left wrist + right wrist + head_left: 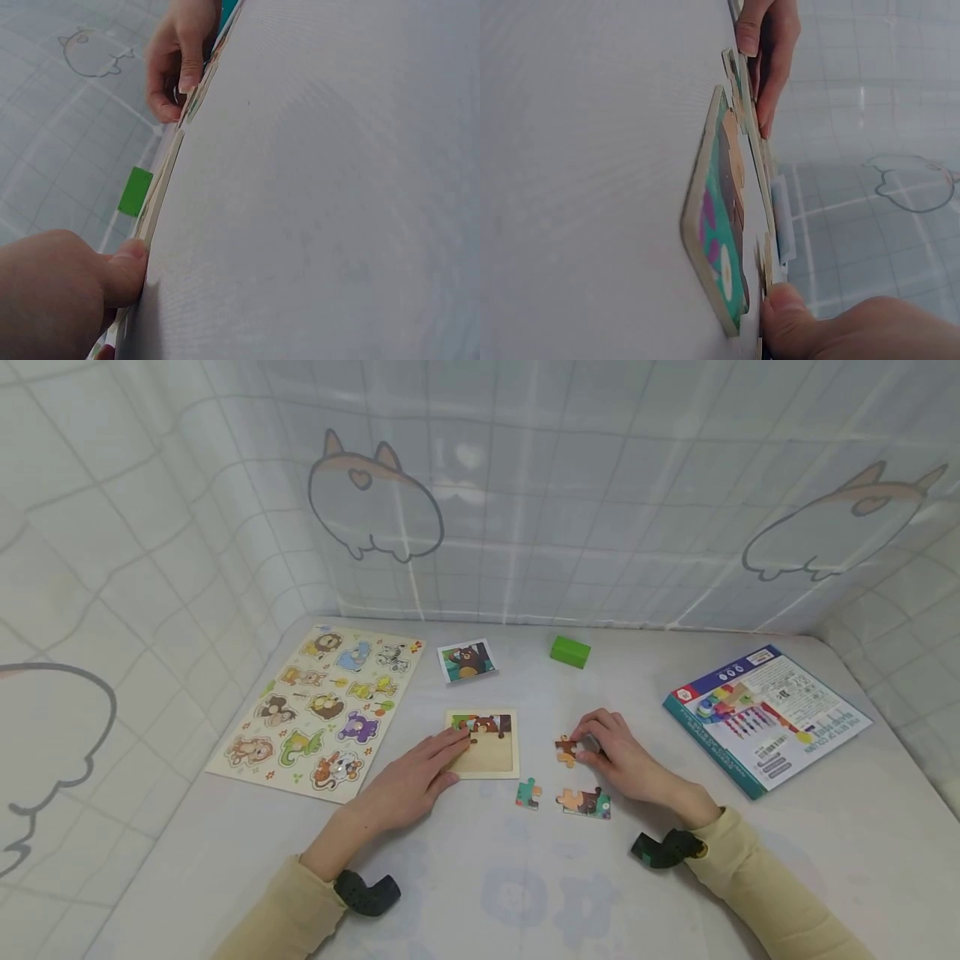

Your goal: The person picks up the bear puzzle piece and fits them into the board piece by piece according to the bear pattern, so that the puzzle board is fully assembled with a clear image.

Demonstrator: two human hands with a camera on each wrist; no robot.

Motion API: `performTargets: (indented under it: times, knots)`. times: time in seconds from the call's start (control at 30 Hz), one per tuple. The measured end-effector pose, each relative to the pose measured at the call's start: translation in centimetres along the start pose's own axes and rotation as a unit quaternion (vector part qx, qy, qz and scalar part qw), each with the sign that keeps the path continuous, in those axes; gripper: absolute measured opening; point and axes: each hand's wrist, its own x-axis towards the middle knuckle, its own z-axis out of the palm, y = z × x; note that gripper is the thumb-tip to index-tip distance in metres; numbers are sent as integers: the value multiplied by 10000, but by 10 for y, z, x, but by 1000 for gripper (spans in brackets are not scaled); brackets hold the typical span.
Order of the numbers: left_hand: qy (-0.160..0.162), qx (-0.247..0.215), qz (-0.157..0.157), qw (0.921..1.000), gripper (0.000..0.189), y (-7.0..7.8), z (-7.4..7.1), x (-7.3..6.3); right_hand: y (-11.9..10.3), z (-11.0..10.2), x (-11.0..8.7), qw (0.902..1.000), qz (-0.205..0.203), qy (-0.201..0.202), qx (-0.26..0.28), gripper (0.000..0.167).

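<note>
My left hand (pixel 411 781) rests on the left side of a small wooden puzzle tray (pixel 515 760), fingers extended over it and thumb at the near edge. Bear puzzle pieces (pixel 487 725) fill the tray's upper part; bare wood shows below. To the right of the tray, my right hand (pixel 618 758) pinches a brown-and-orange puzzle piece (pixel 566 751) low over the table, its thumb (pixel 784 307) visible in the right wrist view. Nearer me lie a teal puzzle piece (pixel 528 793) and a bear puzzle section (pixel 585 802) with a flowered corner.
A wooden animal puzzle board (pixel 318 714) lies on the left. Behind the tray are a bear picture card (pixel 467 661) and a green block (pixel 570 652). A flat printed box (pixel 768 718) lies at the right. Patterned curtain-like walls (pixel 570 527) enclose the table.
</note>
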Motion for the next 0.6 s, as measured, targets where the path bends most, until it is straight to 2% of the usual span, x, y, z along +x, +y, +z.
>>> performTargets:
  times: [0.27,0.6]
  knots:
    - [-6,-6,29,10000,52,0,0,0,-17,-2,6,9999,138,-60,-49,19]
    - [-37,-26,46,10000,52,-1,0,0,-51,20,37,9999,-88,131,-53,18]
